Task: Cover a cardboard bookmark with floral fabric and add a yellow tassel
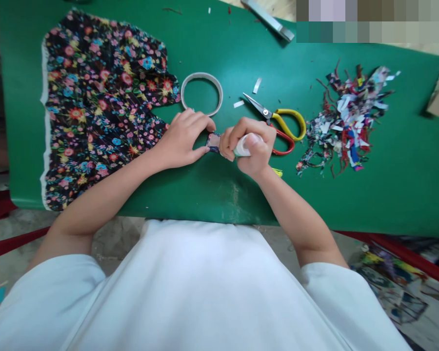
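Black floral fabric (102,97) with a white left edge lies on the left half of the green table. My left hand (185,139) rests at its narrow right end, thumb and forefinger gripping a small dark-edged fabric piece (214,141) with a pale pinkish face. Whether that piece joins the large fabric is hidden under the hand. My right hand (250,146) is wrapped around a small white bottle-like object (243,146), thumb pressed on its end, close beside the piece. Just right of this hand lie open scissors (267,114) with yellow and red handles, partly covered by the hand.
A roll of pale tape (183,92) stands beyond my left hand. White scraps (256,86) lie near the scissors. A heap of cloth trimmings (347,122) is at the right. A metal bar-like tool (270,20) lies at the far edge. Yellow bristles (278,172) show below my right wrist.
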Available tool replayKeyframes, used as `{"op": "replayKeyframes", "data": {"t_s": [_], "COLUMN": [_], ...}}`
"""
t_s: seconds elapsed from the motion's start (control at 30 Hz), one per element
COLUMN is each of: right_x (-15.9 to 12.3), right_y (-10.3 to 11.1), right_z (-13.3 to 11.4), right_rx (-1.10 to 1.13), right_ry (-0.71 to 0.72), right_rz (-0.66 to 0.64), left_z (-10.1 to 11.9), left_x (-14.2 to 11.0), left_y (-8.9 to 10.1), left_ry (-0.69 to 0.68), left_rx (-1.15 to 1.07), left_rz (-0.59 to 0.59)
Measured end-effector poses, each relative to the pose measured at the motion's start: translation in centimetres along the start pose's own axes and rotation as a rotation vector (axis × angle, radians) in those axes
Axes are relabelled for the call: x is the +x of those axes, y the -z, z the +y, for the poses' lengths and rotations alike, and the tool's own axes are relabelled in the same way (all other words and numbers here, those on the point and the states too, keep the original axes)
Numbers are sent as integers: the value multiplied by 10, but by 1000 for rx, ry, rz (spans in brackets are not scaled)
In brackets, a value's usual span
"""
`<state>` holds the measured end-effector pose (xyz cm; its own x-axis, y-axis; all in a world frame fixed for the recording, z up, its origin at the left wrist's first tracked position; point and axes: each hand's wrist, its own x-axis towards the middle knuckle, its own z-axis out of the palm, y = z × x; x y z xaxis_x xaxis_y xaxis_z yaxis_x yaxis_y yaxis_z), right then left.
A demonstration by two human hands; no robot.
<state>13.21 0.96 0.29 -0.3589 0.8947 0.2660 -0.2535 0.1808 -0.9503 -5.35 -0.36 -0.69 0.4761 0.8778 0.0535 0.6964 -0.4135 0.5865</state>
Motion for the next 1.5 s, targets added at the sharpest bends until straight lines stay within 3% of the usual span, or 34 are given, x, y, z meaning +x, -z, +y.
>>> {"op": "replayKeyframes", "data": {"t_s": [0.43, 0.57, 0.73, 0.8, 0.97, 1.23, 1.5], "right_x": [-1, 9, 17, 14, 3, -2, -4], "right_y": [6, 20, 39, 42, 35, 20, 9], "right_z": [-8, -16, -23, -23, -21, -18, -6], "right_rx": [164, 305, 428, 434, 342, 260, 202], "right_ry": [113, 110, 207, 184, 41, 17, 88], "right_rz": [-36, -72, 10, 14, -15, 28, -25], "left_z": [3, 3, 5, 5, 4, 1, 1], "left_x": [0, 0, -1, -1, -1, -1, 0], "left_y": [1, 1, 2, 2, 1, 0, 0], "left_ry": [22, 17, 27, 32, 29, 29, 31], "left_rx": [-21, -6, -6, -5, 0, -5, -33], "left_rz": [-9, -8, -16, -11, -10, -25, -9]}}
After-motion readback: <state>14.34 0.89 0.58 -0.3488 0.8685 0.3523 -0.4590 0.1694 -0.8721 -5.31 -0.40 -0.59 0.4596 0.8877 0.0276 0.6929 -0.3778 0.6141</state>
